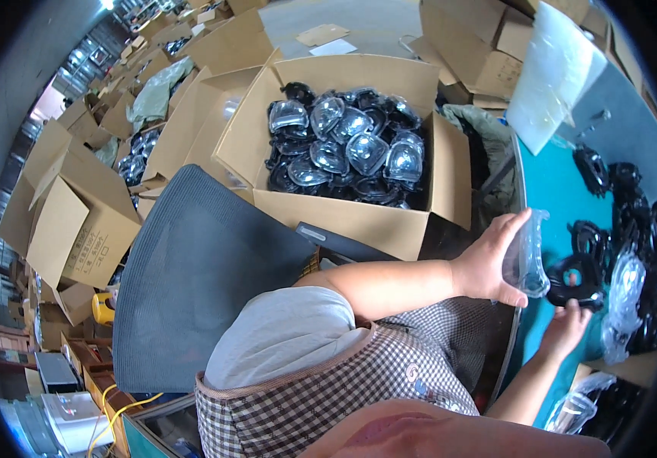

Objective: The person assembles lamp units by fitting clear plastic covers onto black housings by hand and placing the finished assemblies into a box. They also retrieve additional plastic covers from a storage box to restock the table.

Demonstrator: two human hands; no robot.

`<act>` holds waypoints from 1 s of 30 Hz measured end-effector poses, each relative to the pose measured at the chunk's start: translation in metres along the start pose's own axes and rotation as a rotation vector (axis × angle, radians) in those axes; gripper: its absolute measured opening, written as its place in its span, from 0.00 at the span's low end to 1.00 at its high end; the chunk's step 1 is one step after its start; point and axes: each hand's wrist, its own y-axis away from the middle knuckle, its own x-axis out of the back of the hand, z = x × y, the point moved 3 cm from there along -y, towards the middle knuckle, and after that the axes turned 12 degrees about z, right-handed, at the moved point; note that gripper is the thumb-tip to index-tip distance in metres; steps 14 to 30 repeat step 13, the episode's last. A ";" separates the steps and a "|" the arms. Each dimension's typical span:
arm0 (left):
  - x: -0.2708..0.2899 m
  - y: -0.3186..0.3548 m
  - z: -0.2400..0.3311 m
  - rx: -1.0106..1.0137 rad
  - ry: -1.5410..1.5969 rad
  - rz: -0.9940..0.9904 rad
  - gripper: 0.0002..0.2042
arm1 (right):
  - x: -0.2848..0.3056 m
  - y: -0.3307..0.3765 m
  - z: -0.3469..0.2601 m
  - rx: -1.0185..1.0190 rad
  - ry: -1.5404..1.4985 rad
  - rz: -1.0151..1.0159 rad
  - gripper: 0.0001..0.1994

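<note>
My left hand (484, 264) grips a curved clear plastic cover (528, 256), thumb on its near end and fingers along its far side. Just right of it, my right hand (565, 330) pinches the near rim of a black plastic frame (582, 293) with a round opening. The cover and the frame are close together above the teal bench top (531, 336); whether they touch I cannot tell. More black frames (589, 238) lie beyond on the bench, and a clear plastic cover (624, 298) rests among them.
A cardboard box (343, 221) full of black-and-clear pieces (347, 141) stands to the left of the bench. A dark mesh chair back (206, 290) is behind my left arm. White foam sheeting (553, 76) stands at the bench's far end. More cartons (92, 229) fill the left.
</note>
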 end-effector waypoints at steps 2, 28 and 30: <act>-0.010 0.009 0.006 0.034 0.011 -0.003 0.69 | -0.013 0.045 0.001 -0.077 -0.044 -0.132 0.32; -0.013 0.058 0.040 -0.194 -0.019 -0.184 0.66 | -0.030 0.095 -0.015 -0.589 -0.406 -0.621 0.38; -0.013 0.058 0.040 -0.194 -0.019 -0.184 0.66 | -0.030 0.095 -0.015 -0.589 -0.406 -0.621 0.38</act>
